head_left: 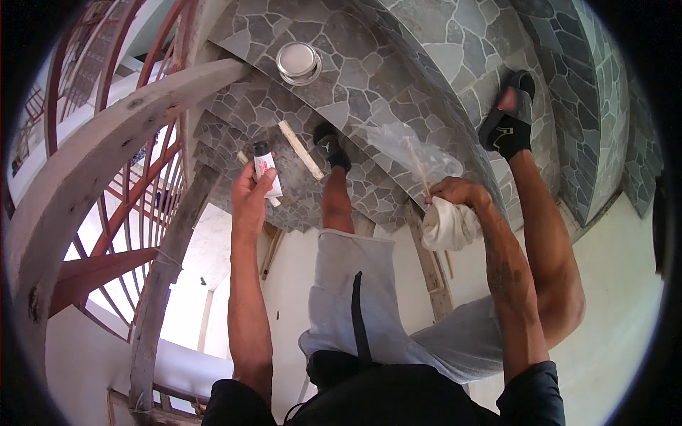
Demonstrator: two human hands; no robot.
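Note:
My left hand (249, 199) is closed around a small white tube (265, 175) with red print, its black cap pointing up and away from me. My right hand (458, 190) grips a bunched off-white cloth (449, 227) that hangs below the fingers. A thin stick (417, 160) also runs through that hand, with one end above it and what looks like its other end below the cloth. Beyond the right hand, a clear plastic bag (394, 145) spreads around the stick's upper part. Whether the fingers also hold the bag is hard to make out.
Curved stairs (369, 85) with a grey stone pattern wind around me; my feet are on different steps. A round tin (298, 62) stands on a step ahead. A wood strip (301, 150) lies beside my left foot. A thick handrail (121, 121) and red metal bars (117, 206) border the left.

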